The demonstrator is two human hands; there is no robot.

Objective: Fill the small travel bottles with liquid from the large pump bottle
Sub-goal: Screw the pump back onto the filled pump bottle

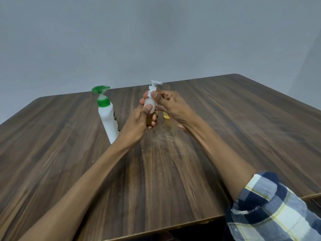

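A small translucent travel bottle with a white pump top is held upright above the table's middle. My left hand wraps its body from below, thumb across the front. My right hand pinches the bottle's white collar under the pump head with thumb and fingers. The large white pump bottle with a green collar and green pump head stands on the table just left of my left hand. Behind my right hand a small yellowish bottle shows partly; most of it is hidden.
The dark wooden table fills the view, with its near edge at the bottom and a far corner at the upper right. A grey wall stands behind. A plaid sleeve covers my right upper arm.
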